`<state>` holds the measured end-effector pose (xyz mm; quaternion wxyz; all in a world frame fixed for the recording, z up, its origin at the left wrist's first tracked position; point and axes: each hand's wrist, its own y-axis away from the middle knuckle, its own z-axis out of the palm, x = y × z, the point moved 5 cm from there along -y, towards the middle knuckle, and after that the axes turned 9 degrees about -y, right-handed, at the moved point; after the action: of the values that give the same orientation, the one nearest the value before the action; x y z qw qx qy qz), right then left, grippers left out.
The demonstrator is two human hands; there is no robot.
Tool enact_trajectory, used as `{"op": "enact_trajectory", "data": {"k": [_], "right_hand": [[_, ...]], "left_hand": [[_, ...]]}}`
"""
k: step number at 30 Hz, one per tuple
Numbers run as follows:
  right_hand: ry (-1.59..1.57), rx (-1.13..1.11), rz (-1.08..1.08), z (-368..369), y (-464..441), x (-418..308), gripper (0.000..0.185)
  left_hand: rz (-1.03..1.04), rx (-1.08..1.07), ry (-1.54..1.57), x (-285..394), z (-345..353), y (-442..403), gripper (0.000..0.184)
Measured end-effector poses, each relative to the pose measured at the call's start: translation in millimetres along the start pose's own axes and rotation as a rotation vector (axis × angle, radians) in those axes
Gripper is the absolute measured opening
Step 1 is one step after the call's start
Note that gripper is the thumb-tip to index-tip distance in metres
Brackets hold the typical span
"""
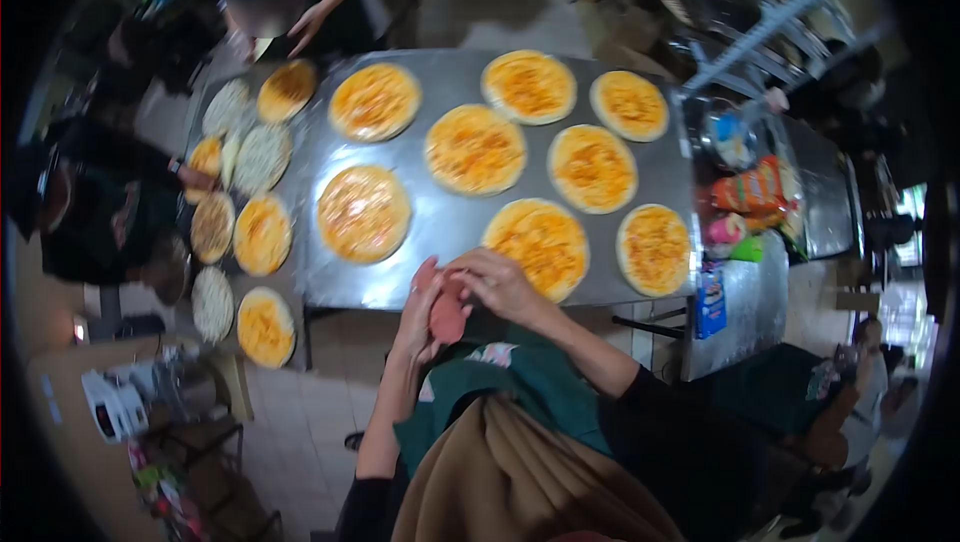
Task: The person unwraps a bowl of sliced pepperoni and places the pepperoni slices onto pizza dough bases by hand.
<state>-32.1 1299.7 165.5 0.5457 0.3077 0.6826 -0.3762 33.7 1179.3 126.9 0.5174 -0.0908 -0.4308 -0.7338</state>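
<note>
My left hand [422, 314] is wrapped round a stack of round pink meat slices [447, 320] in front of my green apron. The fingers of my right hand [492, 282] are bent together at the top of the stack; whether they pinch a slice is hard to make out. Just beyond my hands, on the metal table [440, 237], lie several round dough bases with orange-yellow topping. The closest are one pizza [537, 249] beside my right hand and a shinier pizza [364, 214] beyond my left hand.
More rounds, some pale green, lie on the left table [234, 287]. People stand at the far left, the back left and the lower right. At the right are a bowl [731, 138], orange packets [752, 188] and a blue box [711, 302]. A white machine [117, 404] stands lower left.
</note>
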Motion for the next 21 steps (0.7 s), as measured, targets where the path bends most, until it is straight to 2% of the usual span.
{"op": "enact_trajectory", "data": {"k": [1,2,3,11,15,21], "right_hand": [[-0.027,-0.005,0.090,12.3,-4.0,0.4,0.017],[-0.005,0.017,0.067,24.7,-9.1,-0.8,0.017],[0.119,0.018,-0.046,36.5,-15.3,-3.2,0.018],[0.294,-0.018,-0.148,128.4,-47.2,0.2,0.027],[0.244,-0.049,-0.109,153.2,-61.8,8.6,0.024],[0.119,-0.059,0.051,173.7,-82.4,33.6,0.012]], "left_hand": [[-0.017,-0.016,0.025,9.5,-12.0,-0.2,0.054],[-0.026,-0.014,0.029,19.0,-25.5,0.7,0.053],[-0.040,-0.023,0.030,27.2,-37.2,1.3,0.053],[-0.154,-0.118,0.080,77.7,-125.7,7.7,0.052],[-0.194,-0.112,0.162,88.0,-152.8,8.1,0.055],[-0.177,-0.063,0.117,102.7,-179.6,3.5,0.055]]}}
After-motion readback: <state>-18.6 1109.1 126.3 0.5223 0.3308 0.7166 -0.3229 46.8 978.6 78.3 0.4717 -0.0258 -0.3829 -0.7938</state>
